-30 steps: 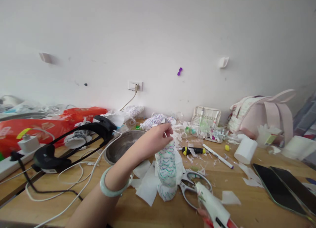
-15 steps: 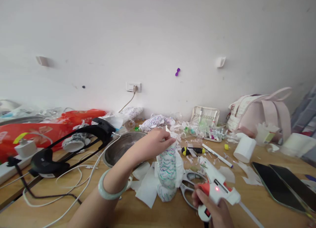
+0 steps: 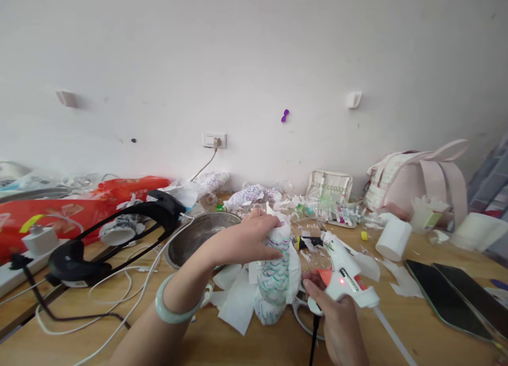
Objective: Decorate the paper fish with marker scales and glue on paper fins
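Note:
My left hand (image 3: 248, 239) grips the top of an upright paper-wrapped bottle (image 3: 273, 281) with green and purple scallop lines. White tissue hangs round its sides. My right hand (image 3: 331, 316) is closed on the handle of a white hot glue gun (image 3: 343, 276), finger on the orange trigger, a red light lit on its side. The gun's nozzle points up and left, close to the bottle's right side. A pale green bangle (image 3: 174, 308) sits on my left wrist.
Scissors (image 3: 301, 313) lie under the glue gun. A steel bowl (image 3: 196, 236), black headset (image 3: 107, 234) with cables, red bag (image 3: 79, 207), pen (image 3: 351, 249), white roll (image 3: 392, 239), two dark tablets (image 3: 452, 300), a pink bag (image 3: 420, 181) and paper scraps crowd the wooden table (image 3: 246, 350).
My right hand brought the glue gun up from the lower edge and nearer to the bottle. My left hand slid from pinching the bottle's tip to gripping its top.

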`<state>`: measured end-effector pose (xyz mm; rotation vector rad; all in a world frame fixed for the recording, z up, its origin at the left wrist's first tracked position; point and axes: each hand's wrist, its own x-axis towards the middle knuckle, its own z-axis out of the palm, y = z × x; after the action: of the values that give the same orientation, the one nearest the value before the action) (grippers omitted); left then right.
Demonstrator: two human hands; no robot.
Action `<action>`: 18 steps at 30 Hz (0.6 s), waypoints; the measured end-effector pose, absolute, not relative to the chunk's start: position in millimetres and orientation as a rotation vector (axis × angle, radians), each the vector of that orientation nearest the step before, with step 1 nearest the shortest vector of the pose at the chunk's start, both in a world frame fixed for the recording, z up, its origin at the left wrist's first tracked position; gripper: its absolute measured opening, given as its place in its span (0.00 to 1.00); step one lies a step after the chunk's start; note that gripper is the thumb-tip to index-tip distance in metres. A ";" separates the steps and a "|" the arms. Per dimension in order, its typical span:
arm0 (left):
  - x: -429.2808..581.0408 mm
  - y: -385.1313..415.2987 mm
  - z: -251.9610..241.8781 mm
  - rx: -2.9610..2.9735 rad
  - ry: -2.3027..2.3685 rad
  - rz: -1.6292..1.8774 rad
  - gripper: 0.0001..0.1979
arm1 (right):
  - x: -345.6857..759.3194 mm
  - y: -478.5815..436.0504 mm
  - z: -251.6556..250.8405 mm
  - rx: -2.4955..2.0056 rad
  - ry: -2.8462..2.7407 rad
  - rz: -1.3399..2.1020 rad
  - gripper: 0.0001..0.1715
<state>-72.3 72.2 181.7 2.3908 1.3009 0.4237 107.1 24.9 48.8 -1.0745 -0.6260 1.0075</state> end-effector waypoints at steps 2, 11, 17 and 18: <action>-71.5 72.2 181.9 2.397 1.295 0.424 0.21 | 106.1 23.5 49.6 -1.087 -0.635 1.010 0.20; -69.7 73.0 181.1 2.472 1.284 0.415 0.16 | 99.4 15.6 49.9 -1.115 -0.741 0.935 0.16; -66.9 71.7 180.6 2.514 1.273 0.424 0.13 | 98.2 17.4 45.4 -1.154 -0.812 0.912 0.17; -66.5 71.5 180.4 2.519 1.267 0.429 0.13 | 98.5 17.7 45.1 -1.155 -0.816 0.910 0.16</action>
<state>-66.5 71.5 180.4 2.5187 1.2674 0.4287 98.5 17.7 45.1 -1.1551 -0.8163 0.9095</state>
